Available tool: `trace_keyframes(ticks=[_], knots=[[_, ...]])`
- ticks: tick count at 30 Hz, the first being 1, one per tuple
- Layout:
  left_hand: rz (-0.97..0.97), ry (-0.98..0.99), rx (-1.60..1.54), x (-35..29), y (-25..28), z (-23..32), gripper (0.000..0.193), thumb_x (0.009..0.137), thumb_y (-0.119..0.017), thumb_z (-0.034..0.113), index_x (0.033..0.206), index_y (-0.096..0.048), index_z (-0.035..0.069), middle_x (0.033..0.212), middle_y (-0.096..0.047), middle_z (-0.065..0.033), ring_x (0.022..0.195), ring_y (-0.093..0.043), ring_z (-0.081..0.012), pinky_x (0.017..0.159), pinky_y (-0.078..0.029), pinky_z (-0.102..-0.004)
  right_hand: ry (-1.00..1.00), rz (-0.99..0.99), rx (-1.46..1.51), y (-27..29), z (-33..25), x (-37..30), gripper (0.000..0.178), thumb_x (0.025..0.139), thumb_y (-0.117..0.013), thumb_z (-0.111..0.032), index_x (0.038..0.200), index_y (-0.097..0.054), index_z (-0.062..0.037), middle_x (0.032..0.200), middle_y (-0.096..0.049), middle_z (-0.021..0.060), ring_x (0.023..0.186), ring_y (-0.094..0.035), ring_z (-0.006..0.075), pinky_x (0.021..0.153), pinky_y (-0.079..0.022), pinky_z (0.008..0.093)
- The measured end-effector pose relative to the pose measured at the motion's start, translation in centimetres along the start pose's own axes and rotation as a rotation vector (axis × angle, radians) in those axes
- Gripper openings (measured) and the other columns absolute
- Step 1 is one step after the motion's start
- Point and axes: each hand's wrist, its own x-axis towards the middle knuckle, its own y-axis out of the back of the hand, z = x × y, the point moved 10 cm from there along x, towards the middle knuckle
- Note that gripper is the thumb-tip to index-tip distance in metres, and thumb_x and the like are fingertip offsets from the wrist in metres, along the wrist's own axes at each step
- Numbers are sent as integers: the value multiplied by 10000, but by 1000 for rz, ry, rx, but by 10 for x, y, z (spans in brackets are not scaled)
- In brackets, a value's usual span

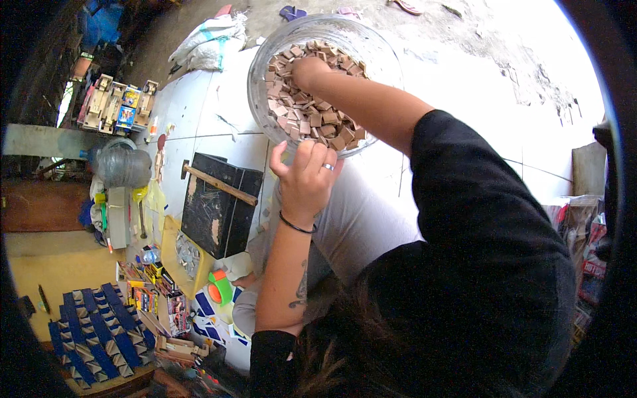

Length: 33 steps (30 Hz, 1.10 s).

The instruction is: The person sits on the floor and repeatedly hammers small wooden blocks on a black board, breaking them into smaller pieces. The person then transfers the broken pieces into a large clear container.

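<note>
A large round clear plastic tub (257, 86) stands on the tiles in front of me, with many small square wooden pieces (325, 121) in it. My left hand (306, 178), wearing a ring, has its fingers curled over the tub's near rim. Deep among the pieces is my right hand (310, 73); its fingers are hidden, so I cannot see what they hold. Left of the tub, a hammer (222, 186) with a wooden handle lies across a scuffed black block (215, 222).
A yellow tray (174, 232) with small grey pieces is beside the block. Rolls of green and orange tape (220, 288) sit near my left forearm. Wooden toy-like assemblies (109, 106) and a white sack (212, 41) are farther off. Blue-and-tan folded pieces (99, 331) lie at lower left.
</note>
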Motion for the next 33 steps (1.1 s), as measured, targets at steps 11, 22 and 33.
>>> trace_keyframes(ticks=[11,22,33], knots=[[0,12,18,-2,1,-1,231,678,-719,286,784,-591,125,847,-519,19,983,-487,-169,946,-255,-480,45,-467,0,23,-9,-39,319,865,-500,-96,1167,-557,-12,1026,-633,208,869,-656,336,641,-582,392],[58,60,-9,-1,5,-11,206,729,-679,298,780,-575,127,837,-523,10,942,-507,-167,916,-249,-466,39,-36,-284,26,17,52,239,755,-618,-193,929,-698,-49,988,-665,161,932,-639,308,771,-513,402],[48,38,35,-6,-2,-10,193,727,-680,288,822,-576,156,884,-530,30,984,-496,-135,935,-239,-467,253,-256,-370,-10,-38,-8,277,759,-605,-134,1003,-652,-12,939,-666,180,874,-653,314,740,-527,412]])
